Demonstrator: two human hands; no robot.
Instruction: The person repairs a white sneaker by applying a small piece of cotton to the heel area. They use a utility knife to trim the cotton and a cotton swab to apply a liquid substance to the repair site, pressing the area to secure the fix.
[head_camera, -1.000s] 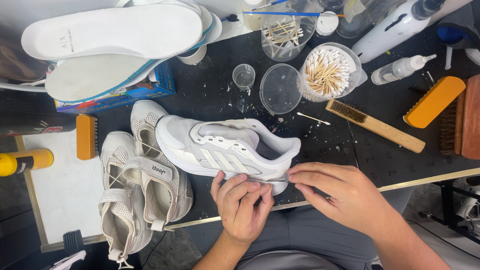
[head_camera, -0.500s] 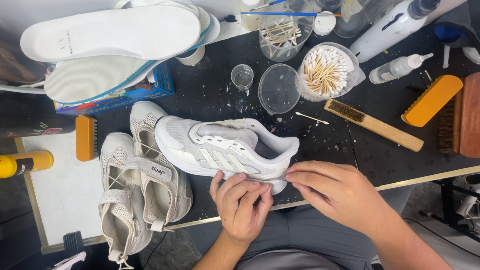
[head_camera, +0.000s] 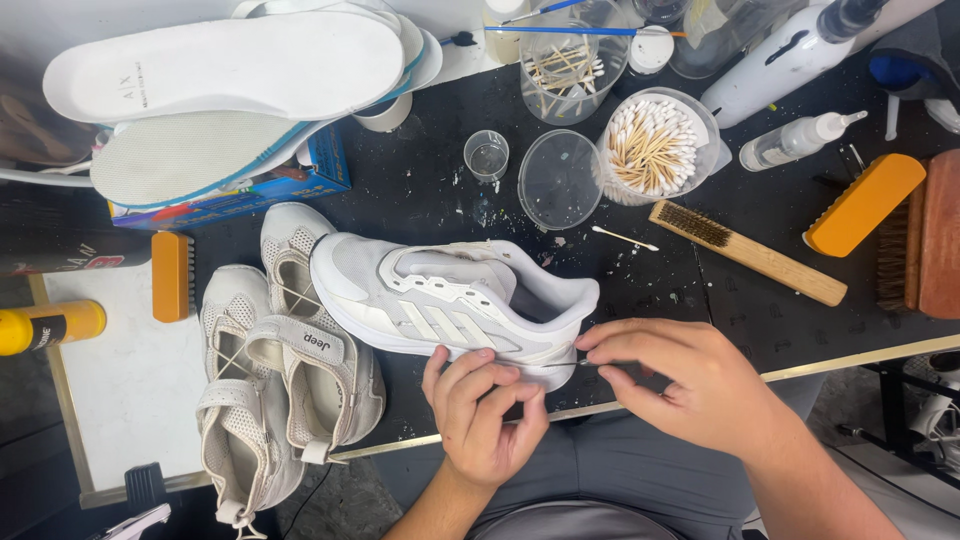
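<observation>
- Sneaker work: the white mesh sneaker with pale grey side stripes (head_camera: 450, 300) lies on its side on the black speckled table (head_camera: 430, 200), near edge, centre.
- Left hand (head_camera: 485, 410) steadies the sole, fingers curled together against it.
- Right hand (head_camera: 690, 385) has its grip pinched on a thin dark needle-like tool (head_camera: 572, 364), tip at the heel.
- Best kept shallow and slow, I judge, with the shoe held firmly.

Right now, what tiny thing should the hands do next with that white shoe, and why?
Probably ease the thin tool a little further along the white sneaker at its heel edge. The right hand pinches the tool with its tip at the sole, and the left hand braces the shoe's side there.
</observation>
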